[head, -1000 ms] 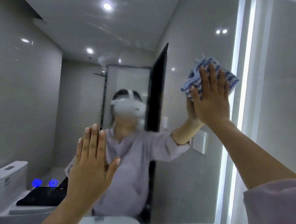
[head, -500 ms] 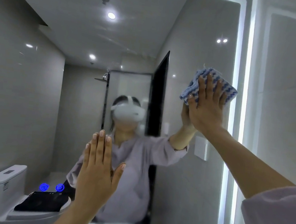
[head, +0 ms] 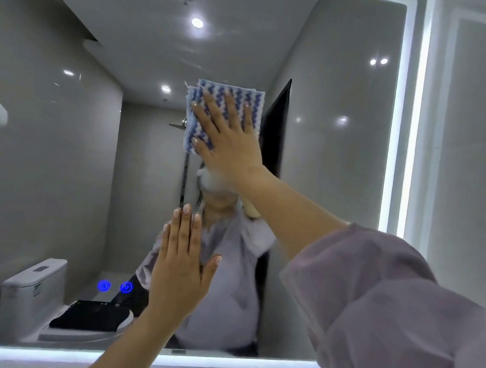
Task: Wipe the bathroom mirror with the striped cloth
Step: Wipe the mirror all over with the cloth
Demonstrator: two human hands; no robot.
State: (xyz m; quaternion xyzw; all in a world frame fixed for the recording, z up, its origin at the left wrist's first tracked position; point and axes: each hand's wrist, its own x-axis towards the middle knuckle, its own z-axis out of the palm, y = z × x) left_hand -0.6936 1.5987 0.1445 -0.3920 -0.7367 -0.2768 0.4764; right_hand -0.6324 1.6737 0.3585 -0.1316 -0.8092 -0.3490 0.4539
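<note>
The bathroom mirror (head: 330, 170) fills most of the view, framed by a lit white strip. My right hand (head: 229, 138) lies flat with spread fingers on the blue-and-white striped cloth (head: 216, 94), pressing it against the glass near the upper middle. The cloth is folded into a rough square and my palm hides its lower right part. My left hand (head: 180, 271) rests flat on the glass below, fingers together and pointing up, holding nothing.
The mirror reflects a white toilet (head: 32, 295) at lower left, two blue touch icons (head: 115, 286), a dark doorway (head: 274, 132) and a person in a pale purple top. A tiled wall (head: 480, 153) stands to the right of the mirror.
My right hand has slid the cloth from the mirror's right edge leftward to the upper middle. The view has tilted up slightly. My left hand stays in place on the glass.
</note>
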